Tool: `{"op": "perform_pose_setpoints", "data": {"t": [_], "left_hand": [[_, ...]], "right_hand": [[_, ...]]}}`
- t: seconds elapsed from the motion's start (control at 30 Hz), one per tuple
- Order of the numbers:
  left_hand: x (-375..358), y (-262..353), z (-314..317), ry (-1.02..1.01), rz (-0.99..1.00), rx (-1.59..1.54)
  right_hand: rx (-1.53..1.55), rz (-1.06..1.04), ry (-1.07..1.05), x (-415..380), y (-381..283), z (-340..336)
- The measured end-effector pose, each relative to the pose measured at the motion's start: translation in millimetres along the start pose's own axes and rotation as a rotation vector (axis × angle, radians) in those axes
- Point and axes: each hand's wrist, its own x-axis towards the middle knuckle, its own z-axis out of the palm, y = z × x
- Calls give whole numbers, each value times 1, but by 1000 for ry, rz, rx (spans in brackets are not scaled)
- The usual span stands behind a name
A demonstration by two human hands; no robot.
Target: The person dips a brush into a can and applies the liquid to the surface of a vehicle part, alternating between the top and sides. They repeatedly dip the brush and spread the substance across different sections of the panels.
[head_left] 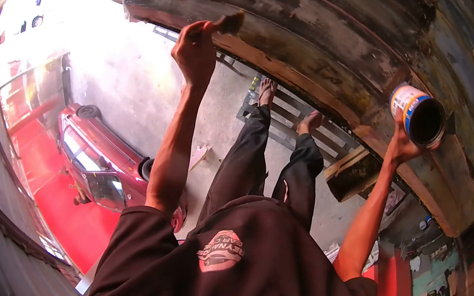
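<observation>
My left hand (pixel 195 51) is raised at the upper left, its fingers closed around the handle of a brush. The dark bristles of the brush (pixel 230 23) point right, close to or against the weathered wooden surface (pixel 303 21). On the right, my right hand (pixel 405 144) grips an open can (pixel 407 103) from below and the side. The can has a white, orange and blue label, is tilted toward the camera, and looks dark inside. Ribbed boards of the large wooden structure stretch behind the can.
My bare feet stand on a slatted wooden pallet (pixel 283 118). Beside it is a wooden box-like piece (pixel 353 174). A red car (pixel 103 159) is parked on the left near a red panel (pixel 73 216). Assorted items lie at the lower right.
</observation>
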Motion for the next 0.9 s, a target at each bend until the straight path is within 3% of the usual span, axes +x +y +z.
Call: {"op": "perform_pose_setpoints", "data": {"t": [0.13,0.17,0.2,0.3,0.37,0.4,0.43,0.53,0.57,0.77,0.83,0.9], "left_hand": [[10,-28,7,18,296,145],[-4,-29,15,-83,277,217],[-11,-6,19,-135,342,96],[-47,46,35,-287,218,-135],[-51,66,37,-395,116,-316],[-50,59,43,-345,41,-386],[-45,49,48,-296,-31,-455],[-9,-27,31,-295,-304,-398],[14,-50,19,-174,-145,-295],[135,-169,-56,-28,-62,10],[167,-195,-70,-28,10,48],[192,-220,-80,51,32,124]], "right_hand": [[-26,-44,37,0,0,4],[-19,-60,33,1,2,4],[-125,-119,8,1,15,0],[-47,-58,35,0,11,3],[-169,-95,-6,2,22,-3],[-85,-53,3,1,11,0],[1,-8,13,-1,-2,5],[-2,-128,-3,3,12,3],[-14,-162,-1,4,13,3],[-130,-175,-1,7,42,-8],[-77,-133,-8,4,46,-9],[-154,51,-63,2,46,-18]]}}
